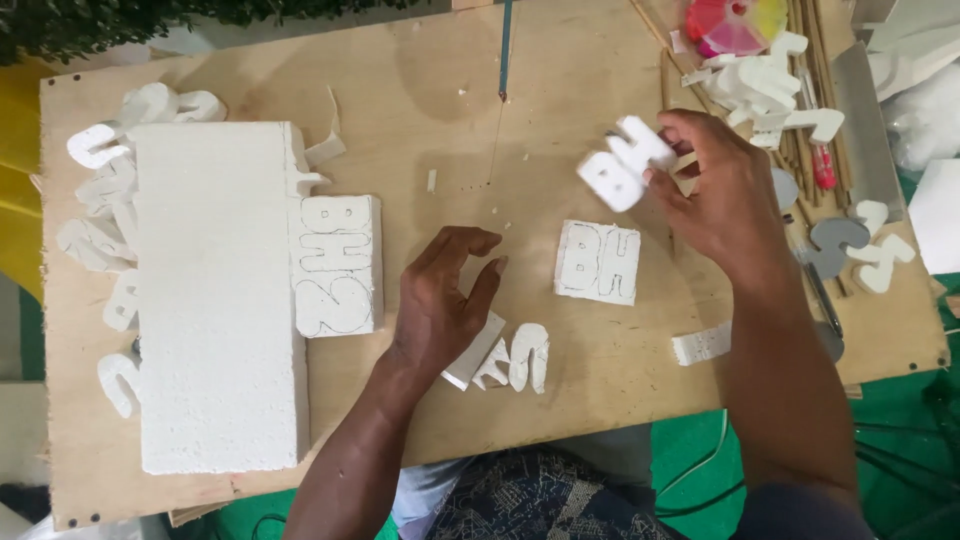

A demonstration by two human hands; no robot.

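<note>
My right hand (718, 190) holds a blurred white foam cut-out piece (625, 163) above the plywood table (420, 90), near its right side. My left hand (440, 300) hovers over the table's middle with fingers apart and nothing in it. Just below it lie small white foam offcuts and a cut-out shape (528, 356). A small foam block with outlined letters (598, 261) lies between the two hands. A second marked foam block (338, 264) rests against a large white foam slab (218, 295) on the left.
Several foam cut-out letters lie along the slab's left edge (100, 240) and at the top right (770, 90). Wooden sticks, a red pen (823, 165), grey shapes (836, 243) and a colourful disc (735, 22) crowd the right edge. A thin wire (504, 60) hangs above the table. A foam strip (702, 344) lies near the front.
</note>
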